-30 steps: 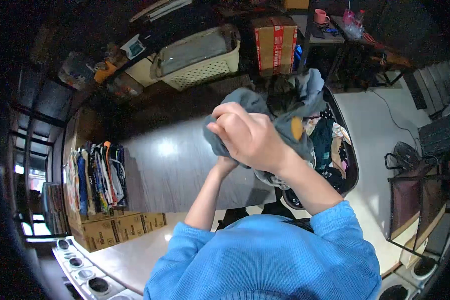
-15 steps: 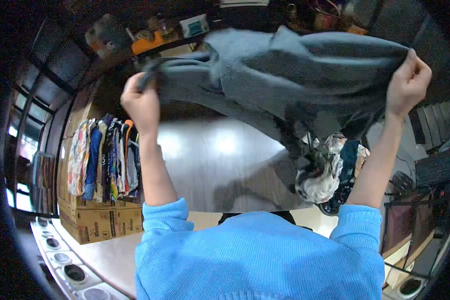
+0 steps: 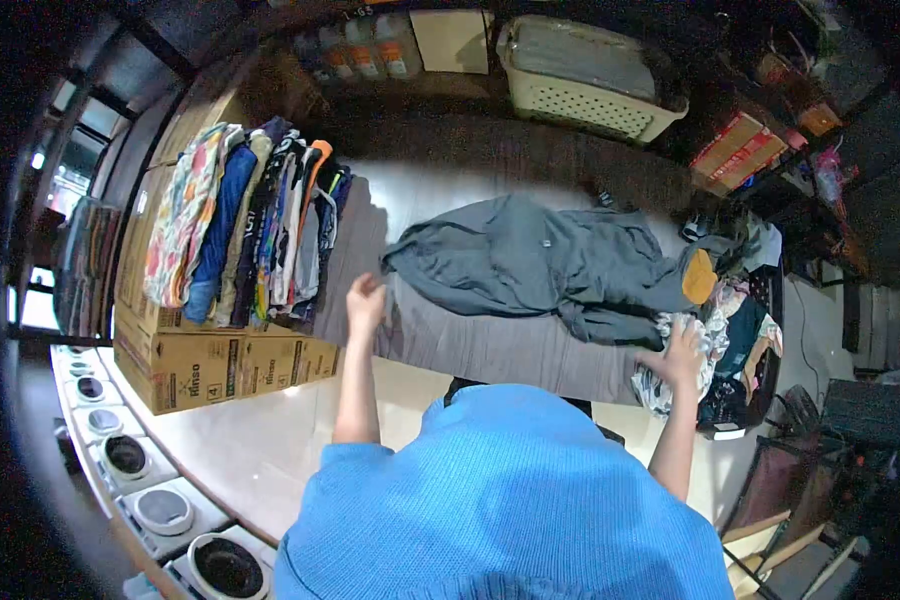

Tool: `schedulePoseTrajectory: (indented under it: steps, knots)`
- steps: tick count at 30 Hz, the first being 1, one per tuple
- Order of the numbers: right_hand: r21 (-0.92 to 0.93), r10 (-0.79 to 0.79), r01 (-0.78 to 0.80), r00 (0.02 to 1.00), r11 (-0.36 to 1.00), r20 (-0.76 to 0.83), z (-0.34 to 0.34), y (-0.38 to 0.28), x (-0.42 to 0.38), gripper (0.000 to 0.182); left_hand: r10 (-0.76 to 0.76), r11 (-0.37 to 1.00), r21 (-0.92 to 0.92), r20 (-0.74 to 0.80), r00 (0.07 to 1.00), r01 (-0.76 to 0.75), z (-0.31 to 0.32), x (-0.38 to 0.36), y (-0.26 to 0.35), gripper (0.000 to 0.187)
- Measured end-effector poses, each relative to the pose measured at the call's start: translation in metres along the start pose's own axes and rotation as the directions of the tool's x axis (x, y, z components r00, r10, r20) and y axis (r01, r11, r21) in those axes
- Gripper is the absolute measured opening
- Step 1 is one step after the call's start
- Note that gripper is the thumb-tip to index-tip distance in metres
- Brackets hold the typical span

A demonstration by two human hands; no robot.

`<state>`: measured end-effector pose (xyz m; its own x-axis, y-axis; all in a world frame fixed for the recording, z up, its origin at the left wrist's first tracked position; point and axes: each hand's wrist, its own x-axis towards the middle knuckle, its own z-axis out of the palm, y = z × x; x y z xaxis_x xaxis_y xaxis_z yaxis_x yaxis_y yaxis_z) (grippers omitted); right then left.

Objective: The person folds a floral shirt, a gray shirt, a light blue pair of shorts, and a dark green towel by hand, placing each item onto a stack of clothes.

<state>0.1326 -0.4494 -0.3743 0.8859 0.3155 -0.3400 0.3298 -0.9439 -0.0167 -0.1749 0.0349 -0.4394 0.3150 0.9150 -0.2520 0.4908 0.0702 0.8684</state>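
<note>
Since the dark grey garment (image 3: 515, 255) lies spread but rumpled across the table (image 3: 450, 345), long axis left to right, each of my hands has one end nearest. Narrow end is on my left; looser folds sit at the right, slightly closer to me. My left hand (image 3: 366, 297) is just beside the narrow end, on my side of it: from there the garment lies ahead and to the right. Fingers loosely curled, a bit blurred, nothing visible between them. My right hand (image 3: 681, 352) is near the other end: garment lies ahead and to the left. Fingers fanned wide, nothing gripped, right by the pale patterned cloth (image 3: 652, 392); can't tell if it's touching. Orange patch (image 3: 699, 277) at the right end, can't tell if it belongs to the garment. Further out: mixed clothes (image 3: 740, 350) past my right hand, row of clothes (image 3: 235, 220) left of my left.
</note>
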Motion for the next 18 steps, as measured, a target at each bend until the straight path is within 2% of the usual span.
schedulePoseTrajectory:
  steps: [2,4,5,6,7,8,10,11,12,13,14,16,17,18]
  knots:
    - [0.163,-0.124,0.149,0.98,0.975,-0.155,0.048,0.024,-0.01,0.08,0.078,0.996,-0.047,0.083,0.994,-0.074,0.023,-0.008,-0.026,0.049]
    - [0.281,-0.101,0.153,0.976,0.948,-0.193,0.062,0.068,0.014,0.06,0.353,0.888,0.296,0.053,0.934,-0.353,0.045,-0.038,0.021,0.044]
    - [0.342,-0.082,0.152,0.974,0.927,-0.212,0.064,0.082,0.018,0.052,0.575,0.762,0.329,0.056,0.817,-0.558,0.062,-0.036,0.019,0.047]
    - [0.348,-0.084,0.202,0.942,0.915,-0.326,0.045,0.087,0.016,0.042,0.592,0.71,0.362,0.156,0.791,-0.603,0.072,-0.045,0.042,0.05]
    - [0.369,-0.035,0.168,0.94,0.914,-0.34,0.019,0.095,0.012,0.04,0.646,0.647,0.363,0.204,0.735,-0.67,0.086,-0.049,0.053,0.051]
    - [0.381,0.016,0.161,0.907,0.91,-0.421,0.013,0.121,0.022,0.038,0.669,0.625,0.319,0.25,0.7,-0.712,0.102,-0.05,0.057,0.056]
    - [0.311,0.133,0.043,0.842,0.95,-0.523,-0.016,0.16,0.026,0.037,0.528,0.752,0.248,0.328,0.783,-0.611,0.135,-0.06,0.071,0.061]
    - [0.355,0.226,-0.013,0.793,0.935,-0.566,-0.034,0.159,0.02,0.038,0.386,0.818,0.271,0.393,0.834,-0.507,0.148,-0.067,0.081,0.063]
    - [0.139,0.201,-0.146,0.717,0.98,-0.667,-0.041,0.165,0.015,0.037,0.235,0.866,0.305,0.449,0.862,-0.395,0.155,-0.072,0.09,0.066]
    - [0.069,0.232,-0.255,0.693,0.964,-0.683,-0.052,0.156,0.01,0.037,0.37,0.806,0.29,0.433,0.822,-0.516,0.17,-0.065,0.077,0.053]
    - [0.003,0.259,-0.361,0.664,0.932,-0.702,-0.06,0.144,0.008,0.038,0.374,0.827,0.222,0.47,0.8,-0.517,0.179,-0.056,0.065,0.047]
    - [0.24,0.345,-0.248,0.688,0.939,-0.639,-0.055,0.127,0.023,0.038,0.391,0.857,0.079,0.545,0.741,-0.51,0.187,-0.044,0.068,0.036]
    - [0.382,0.368,-0.19,0.803,0.904,-0.47,-0.073,0.088,0.014,0.034,0.458,0.86,-0.048,0.51,0.728,-0.508,0.178,-0.05,0.081,0.025]
    - [0.53,0.286,0.002,0.84,0.848,-0.461,-0.046,0.092,0.038,0.03,0.509,0.821,-0.049,0.514,0.691,-0.569,0.164,-0.056,0.097,0.025]
